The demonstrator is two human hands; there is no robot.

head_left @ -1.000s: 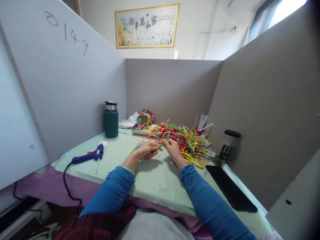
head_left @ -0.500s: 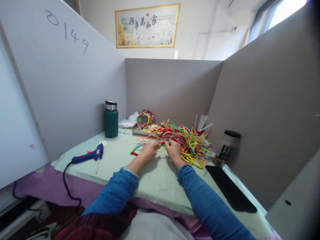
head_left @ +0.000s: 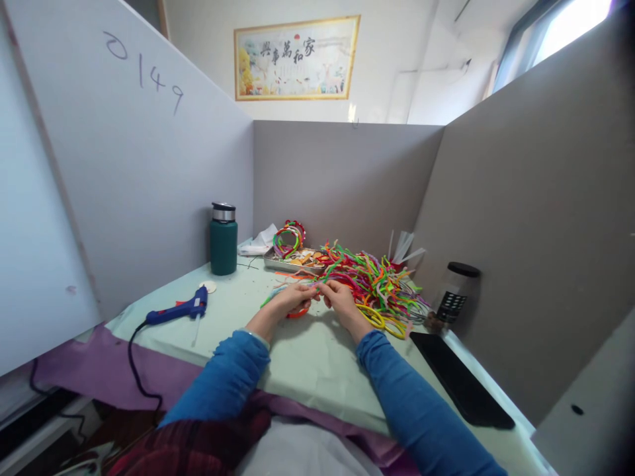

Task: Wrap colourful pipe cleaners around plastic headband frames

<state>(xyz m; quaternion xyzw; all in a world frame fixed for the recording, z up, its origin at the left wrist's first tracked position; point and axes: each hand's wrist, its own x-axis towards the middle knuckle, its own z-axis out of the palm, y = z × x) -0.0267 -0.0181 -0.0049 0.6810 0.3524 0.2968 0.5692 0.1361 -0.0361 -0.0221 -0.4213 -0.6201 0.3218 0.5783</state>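
My left hand and my right hand meet over the middle of the table, fingertips nearly touching. Both are closed in a pinch on a pipe cleaner, whose orange-red curve shows below my left fingers. A green and pale blue length sticks out to the left of that hand; whether it is the same piece I cannot tell. Just behind and right of my right hand lies a large heap of coloured pipe cleaners. Yellow rings lie beside my right wrist.
A metal tray at the back holds small pieces, with fuzzy coloured hoops standing on it. On the left are a green bottle and a blue glue gun. To the right are a clear jar and a black slab.
My hands have drawn closer together, with the left moving slightly right. An orange-red curve now shows beneath my left fingers. The whole view has shifted slightly.
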